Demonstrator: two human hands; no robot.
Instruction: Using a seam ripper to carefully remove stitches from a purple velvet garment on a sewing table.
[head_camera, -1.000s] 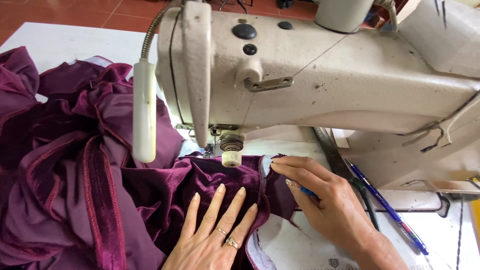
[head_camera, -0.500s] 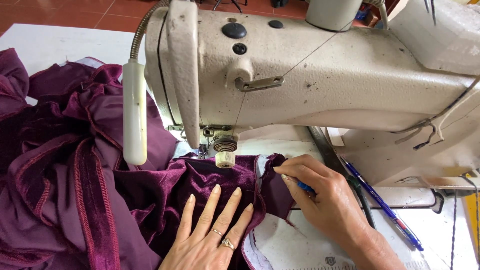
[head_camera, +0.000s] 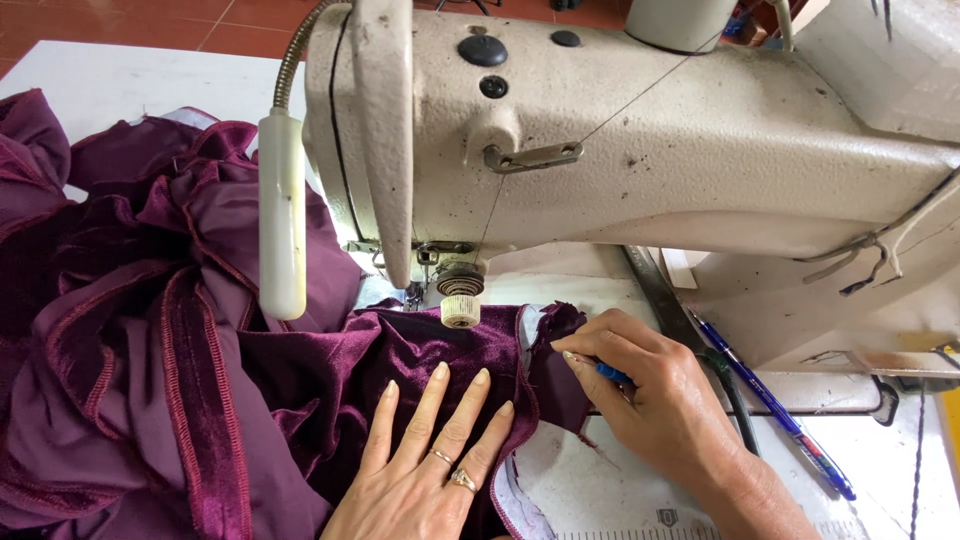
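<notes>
Velvet, deep plum, lies under your left hand (head_camera: 430, 470), which rests flat with fingers spread on the fabric (head_camera: 200, 400) just in front of the sewing machine's (head_camera: 620, 150) presser foot (head_camera: 460, 300). Your right hand (head_camera: 660, 400) sits to the right of that foot, fingers drawn together and pinching the folded edge of the velvet while also gripping a small blue tool (head_camera: 612, 374); what kind of tool it is cannot be told, since only its tip shows.

As for progress, you look to be at the aligning stage: the edge near the foot is folded and held, but no stitching shows along that stretch, so the seam there seems not yet sewn. Red overlock stitching already runs along several edges in the bunched cloth to the left of the machine, so that finishing appears done. Most of the garment is heaped on that left side, spilling across the desk (head_camera: 110, 80).

No box, tray or bin shows near the machine. To the right of the foot, a blue pen (head_camera: 770, 410) lies loose on the machine bed, and a pale lining (head_camera: 560, 480) peeks out beneath the velvet. A gooseneck lamp (head_camera: 282, 220) hangs beside the machine head.
</notes>
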